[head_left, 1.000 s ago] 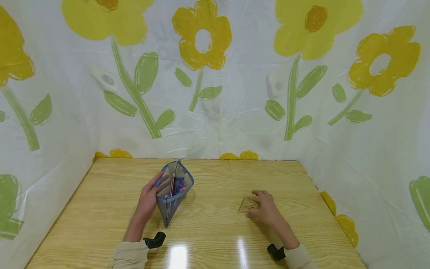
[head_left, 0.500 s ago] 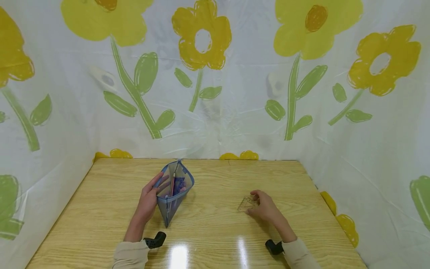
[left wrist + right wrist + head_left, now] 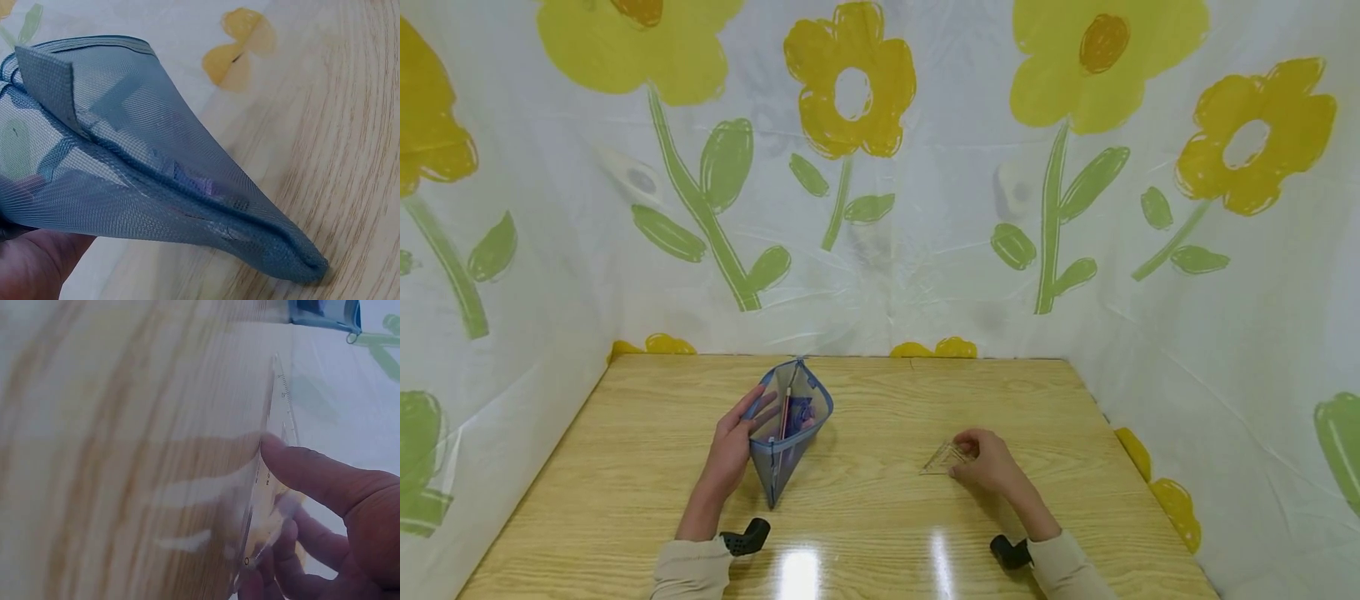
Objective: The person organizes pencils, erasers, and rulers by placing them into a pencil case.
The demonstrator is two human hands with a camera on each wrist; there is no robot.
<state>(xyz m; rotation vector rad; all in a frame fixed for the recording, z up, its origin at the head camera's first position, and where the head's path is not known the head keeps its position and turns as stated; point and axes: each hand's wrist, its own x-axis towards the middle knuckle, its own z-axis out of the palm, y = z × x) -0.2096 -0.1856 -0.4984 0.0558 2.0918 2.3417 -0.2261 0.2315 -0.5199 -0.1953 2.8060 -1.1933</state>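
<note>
My left hand (image 3: 730,442) grips the side of a blue mesh pencil pouch (image 3: 778,471), its mouth spread wide and its lower corner pointing toward me. Inside show a pencil (image 3: 786,412) and some purple-blue items (image 3: 801,410). The left wrist view has the pouch's mesh wall (image 3: 162,131) and zip edge close up, its tip near the wood. To the right, my right hand (image 3: 988,462) pinches a clear triangular set square (image 3: 940,463) between thumb and fingers. In the right wrist view, the thumb lies at one edge of the set square (image 3: 255,509), fingers behind it.
A wood-grain table (image 3: 865,533) lies under both hands, with bright light reflections near its front. White sheeting printed with yellow flowers (image 3: 857,292) stands along the back and both sides. A black wrist mount (image 3: 747,536) sits by the left sleeve, another black mount (image 3: 1011,552) by the right.
The set square has turned a little in my right hand and shifted slightly left; the right fingertips have drawn closer round it. My left hand and the pouch have stayed in place.
</note>
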